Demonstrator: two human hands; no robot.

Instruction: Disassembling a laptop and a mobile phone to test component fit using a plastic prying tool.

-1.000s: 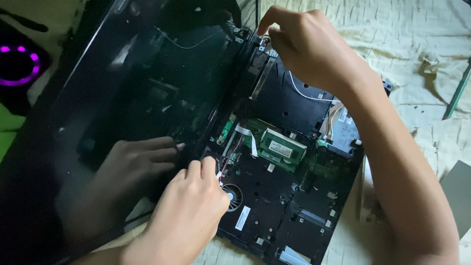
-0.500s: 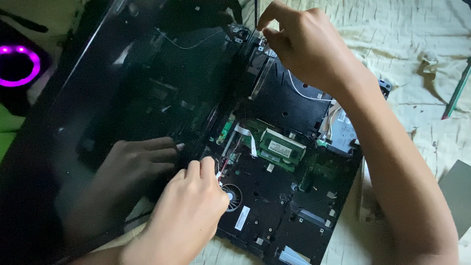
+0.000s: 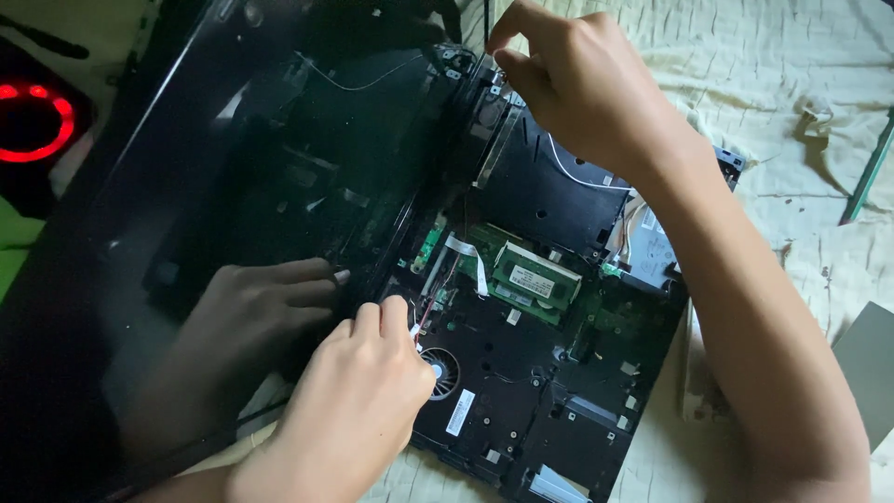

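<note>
While lying on wrinkled cream cloth (image 3: pixel 773 121), matte black opened laptop (image 3: pixel 549 391) with green board; left hand (image 3: pixel 349 410) fingers curled at its hinge, right hand (image 3: pixel 582 88) pinching narrowly at upper centre.

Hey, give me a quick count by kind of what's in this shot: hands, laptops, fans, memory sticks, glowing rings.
Hands: 2, left hand and right hand
Opened laptop: 1
Round cooling fan: 1
Green memory module: 1
Red glowing ring: 1
Total: 6
</note>
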